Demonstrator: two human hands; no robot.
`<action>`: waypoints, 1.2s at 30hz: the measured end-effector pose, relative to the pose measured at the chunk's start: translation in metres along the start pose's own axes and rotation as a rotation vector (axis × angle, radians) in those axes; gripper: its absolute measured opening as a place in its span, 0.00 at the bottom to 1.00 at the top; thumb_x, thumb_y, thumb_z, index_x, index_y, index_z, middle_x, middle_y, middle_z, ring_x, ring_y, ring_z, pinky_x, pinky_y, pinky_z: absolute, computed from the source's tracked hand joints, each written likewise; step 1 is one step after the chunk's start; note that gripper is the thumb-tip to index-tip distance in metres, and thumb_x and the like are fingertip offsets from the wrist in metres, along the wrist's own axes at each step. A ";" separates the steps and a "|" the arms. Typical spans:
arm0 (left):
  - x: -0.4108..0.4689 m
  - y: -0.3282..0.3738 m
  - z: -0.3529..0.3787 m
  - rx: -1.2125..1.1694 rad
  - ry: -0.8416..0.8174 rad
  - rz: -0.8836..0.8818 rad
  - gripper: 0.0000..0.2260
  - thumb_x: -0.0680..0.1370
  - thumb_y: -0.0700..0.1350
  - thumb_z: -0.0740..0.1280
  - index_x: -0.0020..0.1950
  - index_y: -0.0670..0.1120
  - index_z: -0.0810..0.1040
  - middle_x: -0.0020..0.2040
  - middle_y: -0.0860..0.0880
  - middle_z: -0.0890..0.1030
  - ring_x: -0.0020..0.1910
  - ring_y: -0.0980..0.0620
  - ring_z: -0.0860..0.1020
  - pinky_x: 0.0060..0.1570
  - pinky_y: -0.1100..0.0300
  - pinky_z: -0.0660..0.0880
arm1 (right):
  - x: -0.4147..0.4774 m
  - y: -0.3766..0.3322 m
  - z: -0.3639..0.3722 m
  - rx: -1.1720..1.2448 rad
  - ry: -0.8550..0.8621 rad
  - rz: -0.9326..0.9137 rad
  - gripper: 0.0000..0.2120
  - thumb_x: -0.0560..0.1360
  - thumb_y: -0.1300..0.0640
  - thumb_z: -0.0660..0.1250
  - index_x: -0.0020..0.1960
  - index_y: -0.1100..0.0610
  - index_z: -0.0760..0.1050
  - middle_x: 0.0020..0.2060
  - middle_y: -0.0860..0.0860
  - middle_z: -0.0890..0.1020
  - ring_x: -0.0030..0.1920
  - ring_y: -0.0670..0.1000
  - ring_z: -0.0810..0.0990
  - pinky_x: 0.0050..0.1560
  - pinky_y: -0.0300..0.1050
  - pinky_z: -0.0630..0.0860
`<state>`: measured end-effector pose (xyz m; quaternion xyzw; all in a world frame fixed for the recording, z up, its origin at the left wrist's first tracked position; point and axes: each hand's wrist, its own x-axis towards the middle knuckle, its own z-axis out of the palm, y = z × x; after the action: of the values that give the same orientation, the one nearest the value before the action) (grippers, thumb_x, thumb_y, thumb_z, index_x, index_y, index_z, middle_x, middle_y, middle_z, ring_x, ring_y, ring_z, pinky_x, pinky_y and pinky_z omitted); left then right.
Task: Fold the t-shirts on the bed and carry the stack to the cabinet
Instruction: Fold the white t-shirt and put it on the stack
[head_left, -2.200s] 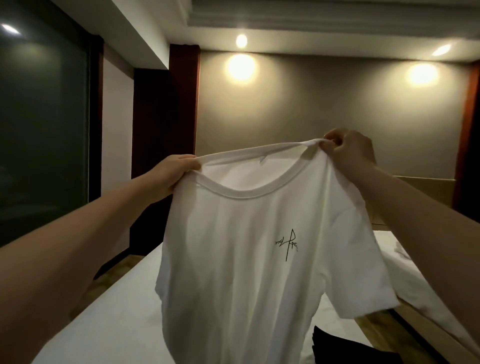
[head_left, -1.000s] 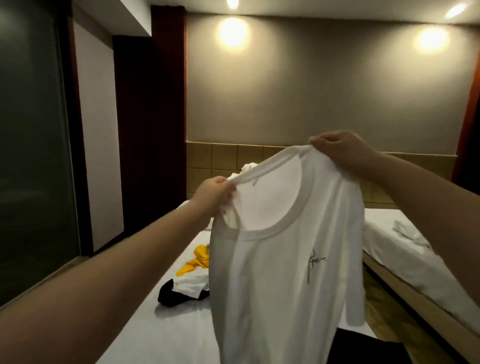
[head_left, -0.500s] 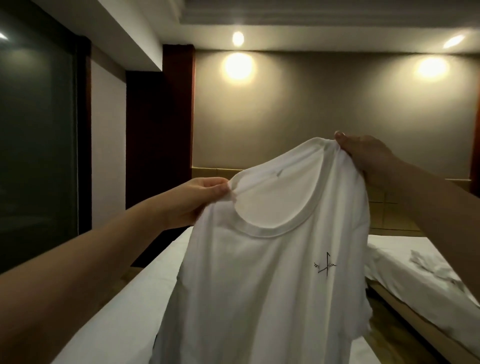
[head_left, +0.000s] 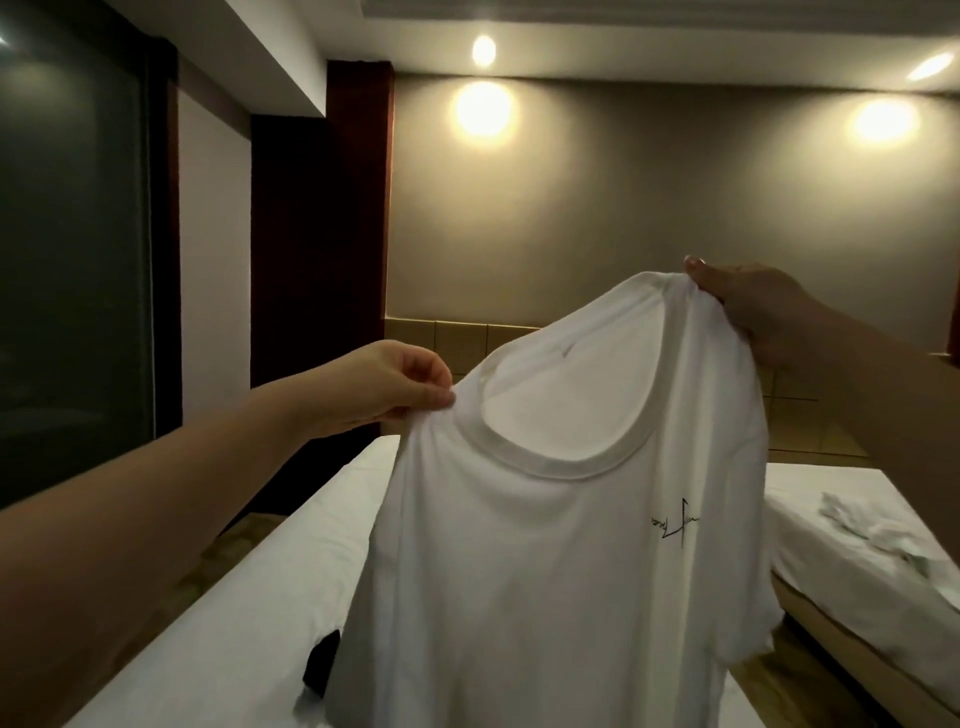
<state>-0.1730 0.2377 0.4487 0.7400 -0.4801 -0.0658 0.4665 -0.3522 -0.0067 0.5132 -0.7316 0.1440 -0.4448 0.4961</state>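
White t-shirt (head_left: 561, 561) hangs above the bed (head_left: 234, 623), left hand (head_left: 395, 389) and right hand (head_left: 753, 306) pinching its shoulders; light, limp cotton, best gripped at the shoulder seams.

I see the near bed (head_left: 234, 597), white-sheeted, with a black garment (head_left: 322, 662) lying on it, partly hidden. The second bed (head_left: 831, 566), to the right, carries crumpled white cloth (head_left: 878, 532).

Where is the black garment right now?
Head view, lower centre-left: the black garment lies on the near bed, mostly hidden behind the left edge of the held white t-shirt.
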 end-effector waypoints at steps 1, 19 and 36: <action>0.001 0.003 0.003 0.088 0.048 0.005 0.02 0.75 0.41 0.66 0.42 0.45 0.77 0.45 0.45 0.78 0.48 0.46 0.78 0.56 0.53 0.77 | 0.000 0.000 0.000 0.004 -0.004 -0.001 0.12 0.79 0.53 0.60 0.55 0.61 0.74 0.49 0.54 0.76 0.36 0.43 0.75 0.25 0.29 0.73; 0.001 0.042 -0.037 0.233 0.142 0.126 0.02 0.76 0.43 0.65 0.44 0.47 0.77 0.42 0.48 0.76 0.42 0.52 0.75 0.41 0.64 0.73 | -0.012 0.019 -0.031 -0.169 -0.327 0.049 0.07 0.77 0.55 0.63 0.54 0.55 0.76 0.45 0.49 0.80 0.42 0.45 0.78 0.33 0.32 0.77; 0.010 -0.003 -0.002 0.274 0.611 0.190 0.07 0.80 0.45 0.61 0.47 0.46 0.77 0.41 0.50 0.75 0.40 0.55 0.71 0.38 0.66 0.66 | -0.025 0.041 -0.023 -0.807 0.029 -0.424 0.12 0.76 0.53 0.66 0.54 0.59 0.79 0.44 0.50 0.77 0.46 0.47 0.72 0.41 0.36 0.61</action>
<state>-0.1648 0.2319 0.4507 0.7333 -0.3892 0.2674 0.4891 -0.3757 -0.0232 0.4684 -0.8733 0.1599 -0.4552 0.0672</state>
